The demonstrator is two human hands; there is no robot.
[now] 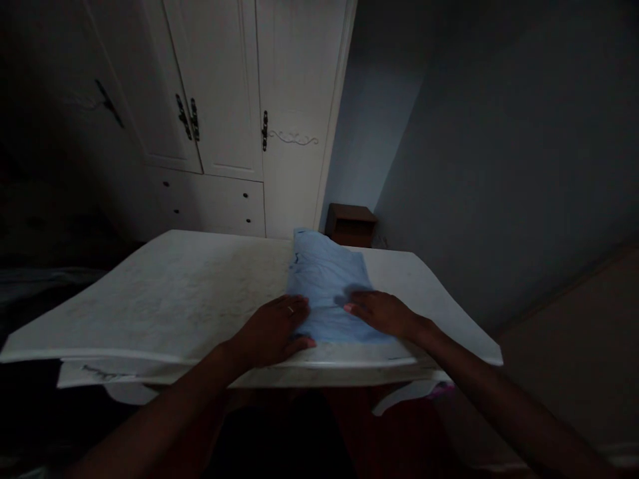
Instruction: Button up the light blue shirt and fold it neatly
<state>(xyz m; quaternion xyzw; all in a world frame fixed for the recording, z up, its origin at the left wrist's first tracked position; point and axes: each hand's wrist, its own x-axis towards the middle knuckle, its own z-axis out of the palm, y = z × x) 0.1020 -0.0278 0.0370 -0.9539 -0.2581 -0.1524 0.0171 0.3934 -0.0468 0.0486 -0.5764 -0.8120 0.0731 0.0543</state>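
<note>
A light blue cloth (327,273), folded and slightly wrinkled, lies on a white table (200,293) with its far end at the back edge. My left hand (279,329) rests at the cloth's left edge, fingers stretched out and the thumb near its front corner; a ring shows on one finger. On the right part of the cloth is my right hand (382,311), palm down with fingers extended toward the left. Neither hand grips the cloth. The cloth under both hands is hidden.
Behind the table stands a white wardrobe (294,73) with dark handles and drawers below. A small brown cabinet (352,213) sits in the corner beyond the table. A grey wall (509,133) runs along the right. The room is dim.
</note>
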